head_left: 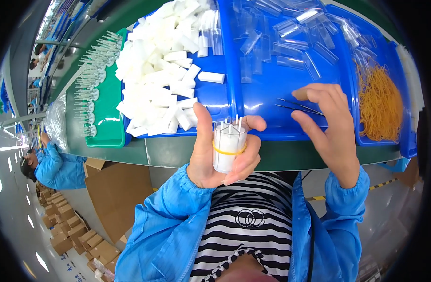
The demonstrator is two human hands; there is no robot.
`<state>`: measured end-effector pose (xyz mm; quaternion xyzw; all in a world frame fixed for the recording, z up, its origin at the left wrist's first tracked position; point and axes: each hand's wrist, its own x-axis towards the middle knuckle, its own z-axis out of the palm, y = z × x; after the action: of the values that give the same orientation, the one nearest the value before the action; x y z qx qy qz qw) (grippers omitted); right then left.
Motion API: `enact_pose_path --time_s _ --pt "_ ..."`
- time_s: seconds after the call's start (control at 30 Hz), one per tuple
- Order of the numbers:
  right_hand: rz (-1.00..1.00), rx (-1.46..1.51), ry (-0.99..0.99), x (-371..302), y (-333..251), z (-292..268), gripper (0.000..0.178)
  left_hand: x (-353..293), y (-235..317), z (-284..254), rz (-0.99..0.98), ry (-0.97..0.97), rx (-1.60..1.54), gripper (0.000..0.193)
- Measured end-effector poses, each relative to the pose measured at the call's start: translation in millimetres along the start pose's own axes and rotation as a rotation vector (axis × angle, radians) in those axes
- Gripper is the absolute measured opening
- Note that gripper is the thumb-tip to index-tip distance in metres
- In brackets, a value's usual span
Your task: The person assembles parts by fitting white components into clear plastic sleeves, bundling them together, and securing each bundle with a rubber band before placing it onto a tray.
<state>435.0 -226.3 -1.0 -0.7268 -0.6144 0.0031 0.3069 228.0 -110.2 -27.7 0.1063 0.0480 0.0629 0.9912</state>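
My left hand (227, 155) is closed around a clear plastic tube (223, 160) with a white core, held upright with a yellow rubber band (230, 151) around its middle. Thin white rods (232, 123) stick out of its top. Over the blue tray (267, 103), my right hand (330, 117) has its thumb and curved fingers apart. Between them show the dark, spread prongs of tweezers (297, 105). Their rear end is hidden by the hand, so I cannot tell whether it touches the palm.
White cylinders (159, 70) are heaped at left, clear tubes (290, 37) lie behind, and orange rubber bands (379, 105) fill the right compartment. A green tray (113, 117) holds rows of white pronged pieces (90, 94). A co-worker (55, 164) and cardboard boxes (74, 230) are at far left.
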Motion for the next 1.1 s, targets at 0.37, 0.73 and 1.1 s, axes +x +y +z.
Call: enact_pose_path --time_s 0.37,0.73,1.1 --pt "0.017 0.763 -0.143 -22.1 -15.7 -15.9 0.052 8.1 -28.3 20.5 0.026 0.420 0.655 0.118" --pt "0.435 -0.235 1.316 -165.0 179.8 -225.4 0.044 5.1 -11.0 43.6 0.303 0.463 1.096 0.053" --pt "0.745 -0.717 0.885 -186.7 256.2 -215.7 0.041 -4.0 -2.7 52.4 0.294 0.421 1.196 0.052"
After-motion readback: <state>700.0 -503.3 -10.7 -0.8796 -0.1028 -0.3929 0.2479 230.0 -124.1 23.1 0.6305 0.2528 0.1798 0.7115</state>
